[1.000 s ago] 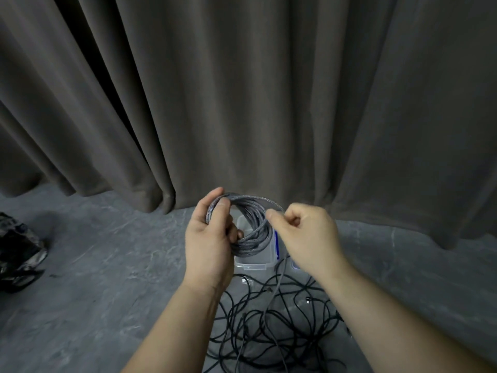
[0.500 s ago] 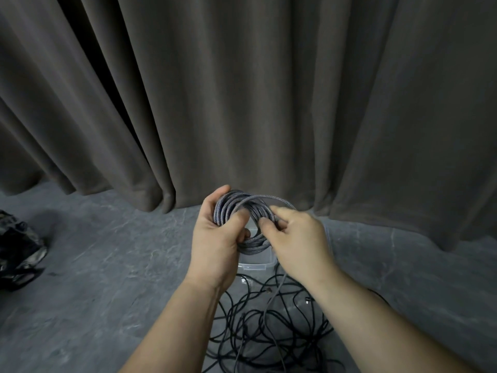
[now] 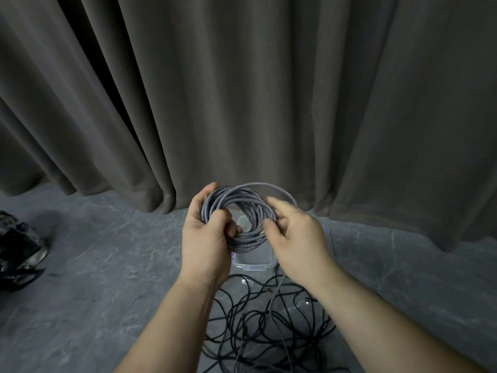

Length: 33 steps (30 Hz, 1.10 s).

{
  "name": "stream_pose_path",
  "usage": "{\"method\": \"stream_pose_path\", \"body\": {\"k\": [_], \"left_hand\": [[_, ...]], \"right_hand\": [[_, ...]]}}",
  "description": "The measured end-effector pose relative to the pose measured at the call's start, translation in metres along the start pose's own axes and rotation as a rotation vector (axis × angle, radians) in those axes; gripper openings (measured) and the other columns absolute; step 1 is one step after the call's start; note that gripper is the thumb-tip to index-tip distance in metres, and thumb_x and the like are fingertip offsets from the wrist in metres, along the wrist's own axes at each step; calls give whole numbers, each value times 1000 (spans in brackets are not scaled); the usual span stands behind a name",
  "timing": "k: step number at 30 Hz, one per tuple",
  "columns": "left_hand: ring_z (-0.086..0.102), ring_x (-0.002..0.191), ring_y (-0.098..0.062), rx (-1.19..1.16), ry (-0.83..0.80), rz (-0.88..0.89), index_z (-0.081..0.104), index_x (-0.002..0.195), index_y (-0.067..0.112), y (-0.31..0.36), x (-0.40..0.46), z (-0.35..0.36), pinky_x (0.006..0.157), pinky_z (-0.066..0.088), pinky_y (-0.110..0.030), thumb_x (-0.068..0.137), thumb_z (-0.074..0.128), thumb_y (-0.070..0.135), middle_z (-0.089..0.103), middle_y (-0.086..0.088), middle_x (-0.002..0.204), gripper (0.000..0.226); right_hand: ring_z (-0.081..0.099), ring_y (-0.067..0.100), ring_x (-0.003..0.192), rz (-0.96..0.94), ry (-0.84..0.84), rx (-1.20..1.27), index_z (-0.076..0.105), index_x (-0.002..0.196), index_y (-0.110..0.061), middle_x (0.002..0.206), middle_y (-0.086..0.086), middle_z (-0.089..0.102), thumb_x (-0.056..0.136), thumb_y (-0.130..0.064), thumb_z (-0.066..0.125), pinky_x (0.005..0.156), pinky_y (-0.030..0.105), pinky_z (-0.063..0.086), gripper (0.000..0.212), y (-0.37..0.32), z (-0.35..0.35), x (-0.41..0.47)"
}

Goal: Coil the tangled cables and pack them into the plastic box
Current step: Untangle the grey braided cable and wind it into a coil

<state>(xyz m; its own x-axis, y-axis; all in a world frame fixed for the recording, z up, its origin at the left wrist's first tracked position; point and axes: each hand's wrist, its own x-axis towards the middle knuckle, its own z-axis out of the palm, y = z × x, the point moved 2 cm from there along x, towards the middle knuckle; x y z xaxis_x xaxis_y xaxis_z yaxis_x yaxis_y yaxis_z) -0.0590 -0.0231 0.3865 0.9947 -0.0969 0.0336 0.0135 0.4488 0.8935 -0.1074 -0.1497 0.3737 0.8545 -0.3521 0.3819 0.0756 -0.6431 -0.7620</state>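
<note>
1. A grey braided cable coil (image 3: 243, 216) is held in the air above the clear plastic box (image 3: 254, 262); several loops are already wound.
2. The coil's left side is gripped by the left hand (image 3: 208, 238), thumb and fingers curled round the bundle.
3. The coil's right side is pinched by the right hand (image 3: 298, 235); one outer loop stands loose above the rest.
4. A grey tail (image 3: 277, 289) hangs from the coil down to the floor (image 3: 94, 265), so winding is judged nearly but not fully done.
5. The box sits on the floor near the curtain (image 3: 242, 90); its contents cannot be told, being hidden by the coil.
6. A tangled pile of black cables (image 3: 258, 327) lies uncoiled at the near edge of the floor; most of the task is judged left.
7. A dark bag-like item (image 3: 18, 249) lies at the floor's left edge.
</note>
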Motion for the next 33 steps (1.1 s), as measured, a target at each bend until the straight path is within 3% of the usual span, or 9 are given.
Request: {"method": "stream_pose_path", "body": {"k": [6, 9, 11, 14, 16, 19, 24, 29, 33], "left_hand": [[32, 43, -9, 98, 39, 37, 61, 109, 19, 3, 1, -2, 49, 38, -23, 86, 40, -13, 48, 5, 58, 45], [37, 44, -8, 171, 35, 66, 64, 106, 22, 3, -1, -3, 49, 40, -24, 86, 45, -12, 55, 6, 61, 44], [39, 44, -8, 185, -2, 59, 64, 106, 22, 2, -2, -2, 49, 40, -24, 86, 47, -12, 56, 7, 60, 43], [37, 42, -7, 154, -99, 19, 64, 108, 20, -1, -6, 2, 48, 40, -22, 77, 53, -3, 51, 8, 54, 40], [37, 42, -8, 134, -151, -11, 65, 109, 18, -4, -10, 5, 48, 42, -22, 70, 53, 4, 52, 4, 56, 43], [36, 42, -8, 132, -169, -33, 65, 109, 18, -6, -12, 7, 48, 43, -22, 70, 54, 5, 51, 2, 57, 42], [36, 42, -8, 233, -197, -17, 62, 113, 22, -7, -14, 9, 51, 45, -22, 89, 49, -7, 44, 4, 51, 39], [49, 50, -9, 320, -258, 29, 57, 121, 23, -5, -18, 12, 58, 50, -21, 95, 48, 0, 52, 4, 53, 35], [53, 50, -8, 355, -247, 83, 59, 119, 26, -2, -21, 14, 56, 48, -20, 96, 51, 9, 55, 6, 57, 29]], "right_hand": [[65, 11, 78, -75, 14, -69, 65, 120, -19, 85, -5, 69, 88, -25, 67, 73, 25, 52, 33, -2, 0, -8], [64, 18, 65, -273, 244, -279, 70, 99, -15, 77, -3, 68, 81, -31, 68, 56, 29, 53, 25, -8, -7, -7], [60, 21, 80, -350, 358, -304, 67, 111, -16, 93, 1, 62, 82, -34, 65, 67, 31, 52, 34, -9, -15, -2], [50, 22, 116, -300, 138, -325, 45, 141, -29, 138, 0, 46, 91, -43, 54, 93, 33, 43, 53, -8, -17, 2], [45, 19, 129, -178, -78, -232, 29, 148, -39, 151, -8, 33, 95, -44, 47, 101, 34, 40, 56, -2, -8, 0], [53, 17, 118, -130, -92, -116, 31, 147, -40, 137, -7, 51, 97, -40, 46, 94, 34, 46, 52, 6, 3, -4], [62, 18, 97, -71, 61, -3, 56, 134, -30, 105, -1, 66, 95, -32, 55, 82, 35, 49, 39, 9, 7, 0], [63, 11, 90, 24, 116, 87, 66, 121, -29, 93, -7, 67, 90, -34, 61, 82, 31, 50, 32, 11, 1, 2], [65, 3, 91, 79, 187, 180, 71, 113, -26, 96, -11, 70, 84, -36, 69, 83, 22, 50, 31, 11, -4, 3]]}}
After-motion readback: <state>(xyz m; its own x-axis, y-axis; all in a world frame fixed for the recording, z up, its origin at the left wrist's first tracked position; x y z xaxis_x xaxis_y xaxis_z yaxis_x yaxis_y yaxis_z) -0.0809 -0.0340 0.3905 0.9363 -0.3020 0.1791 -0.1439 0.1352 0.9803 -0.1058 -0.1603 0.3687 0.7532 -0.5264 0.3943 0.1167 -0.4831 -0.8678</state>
